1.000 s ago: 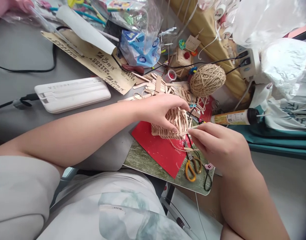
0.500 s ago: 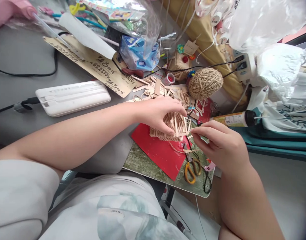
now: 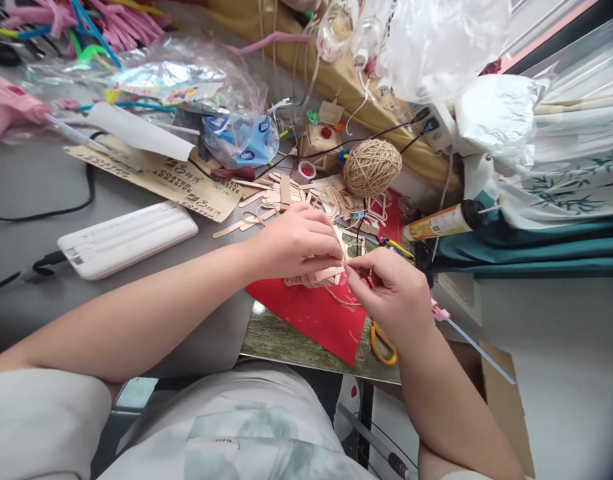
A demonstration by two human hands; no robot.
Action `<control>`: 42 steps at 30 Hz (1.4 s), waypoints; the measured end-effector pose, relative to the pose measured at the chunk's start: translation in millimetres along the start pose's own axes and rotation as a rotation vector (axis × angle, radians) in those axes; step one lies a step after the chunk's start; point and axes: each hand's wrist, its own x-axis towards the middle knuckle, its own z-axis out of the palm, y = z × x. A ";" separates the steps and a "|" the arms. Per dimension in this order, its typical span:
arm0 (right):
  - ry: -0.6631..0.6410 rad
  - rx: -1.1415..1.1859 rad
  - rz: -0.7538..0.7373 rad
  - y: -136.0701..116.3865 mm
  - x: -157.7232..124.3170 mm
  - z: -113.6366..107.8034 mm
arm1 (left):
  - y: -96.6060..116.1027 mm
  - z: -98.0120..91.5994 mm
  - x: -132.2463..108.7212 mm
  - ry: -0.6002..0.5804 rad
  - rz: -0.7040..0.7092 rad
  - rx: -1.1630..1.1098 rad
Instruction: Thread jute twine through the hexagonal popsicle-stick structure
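Observation:
On the red sheet point(image 3: 316, 317) rests a small basket-like piece of craft sticks and twine point(image 3: 319, 279), largely covered by my hands. My left hand point(image 3: 309, 241) lies over it from the left, fingers bent together and gripping its upper right part. At its right corner my right hand point(image 3: 391, 288) pinches thumb against forefinger, close to the left fingertips. What sits in that pinch is too small to make out. A strand of twine point(image 3: 343, 300) trails over the red sheet below. Partly behind my right hand are scissors with orange handles point(image 3: 383, 345).
Loose craft sticks point(image 3: 271, 197) and a twine ball point(image 3: 373, 167) lie behind the work. A white power bank point(image 3: 129, 239) and sandpaper point(image 3: 171, 183) are at left. Rightward stand a lidded drink cup point(image 3: 443, 222) and a glue gun's pink tip point(image 3: 439, 311). Black cables cross the back.
My left hand has closed from a wide grasp and moved over the craft-stick piece. My right hand has come in to meet its fingertips. The view has shifted, moving the background left.

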 end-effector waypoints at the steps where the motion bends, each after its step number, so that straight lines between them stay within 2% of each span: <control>1: -0.003 0.018 0.019 1.1 -1.7 1.3 | 0.4 -0.8 0.6 -0.001 0.009 0.007; 5: -0.012 0.074 0.110 3.4 -7.5 5.9 | 1.9 -3.9 2.5 -0.010 0.025 0.009; 11: -0.016 0.159 0.198 2.4 -13.0 11.3 | 1.8 -4.8 0.9 -0.102 0.001 -0.043; 14: -0.040 0.263 0.249 -0.9 -20.0 16.7 | 3.8 -5.4 2.2 -0.089 -0.030 -0.098; 16: 0.002 0.443 0.320 -7.2 -27.0 25.5 | 8.6 -5.5 5.8 -0.047 -0.041 -0.190; 19: 0.163 0.826 0.478 -22.8 -36.7 46.0 | 21.6 -4.6 13.3 0.037 -0.026 -0.393; 21: 0.254 0.955 0.532 -33.3 -41.9 57.9 | 32.1 -3.3 16.6 0.054 -0.016 -0.476; 22: 0.284 0.973 0.509 -37.0 -44.9 61.1 | 37.2 -2.6 17.2 0.055 -0.016 -0.499; 24: 0.281 0.902 0.391 -38.4 -54.2 59.9 | 46.5 -1.4 16.1 0.066 -0.048 -0.538; 27: 0.260 0.550 0.241 -19.2 -81.7 41.7 | 58.1 -0.9 10.8 0.079 -0.121 -0.685; 30: 0.388 0.148 0.386 24.5 -125.6 17.5 | 70.0 -2.2 6.4 0.068 -0.191 -0.833; 31: 0.368 0.039 0.480 41.5 -142.1 10.4 | 74.9 -2.2 6.1 0.065 -0.234 -0.855; 32: 0.282 -0.046 0.576 57.8 -158.7 4.3 | 80.5 -1.4 6.7 0.051 -0.298 -0.864; 34: 0.022 -0.143 0.713 84.8 -189.4 -4.9 | 93.4 4.6 10.3 -0.021 -0.473 -0.870; 36: -0.099 -0.129 0.754 100.9 -212.4 -10.4 | 107.2 19.4 15.9 -0.132 -0.656 -0.897; 38: -0.185 -0.099 0.754 107.2 -224.7 -13.3 | 118.9 43.4 20.4 -0.234 -0.795 -0.927; 41: -0.202 -0.065 0.759 108.1 -226.5 -16.2 | 126.9 85.0 20.4 -0.365 -0.899 -0.995; 42: -0.196 -0.053 0.769 107.9 -225.2 -17.1 | 126.4 96.6 18.7 -0.366 -0.923 -1.003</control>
